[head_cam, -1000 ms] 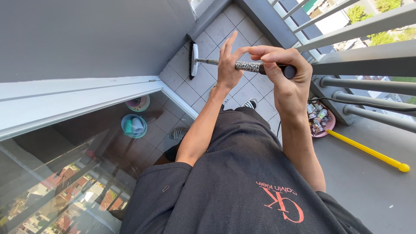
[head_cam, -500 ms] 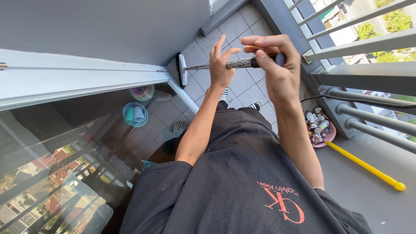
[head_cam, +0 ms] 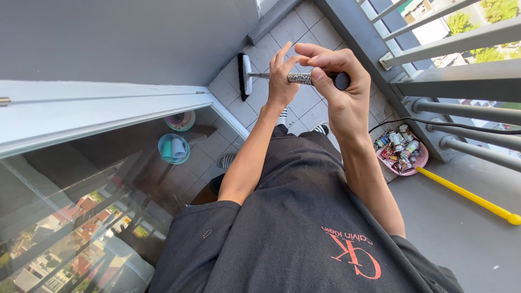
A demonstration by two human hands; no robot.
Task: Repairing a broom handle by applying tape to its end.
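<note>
Broom (head_cam: 245, 76) stood head-down on tiled floor (head_cam: 312, 32), bristles facing wall, patterned handle (head_cam: 298, 78) running up between both hands. Right hand (head_cam: 334, 89) pinched black top end, fingers curled shut around it. Left hand (head_cam: 282, 81) flat against handle, fingers straight, not wrapped. Pink bowl (head_cam: 404, 149) of small bottles sat by railing. Better control probably meant closing left hand lower down, tbh.

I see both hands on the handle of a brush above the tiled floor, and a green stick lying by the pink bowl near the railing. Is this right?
Not quite: in the head view the stick is yellow, not green. The rest holds: the left hand and right hand are on the handle of the brush above the tiled floor, and the stick lies by the pink bowl near the railing.
</note>
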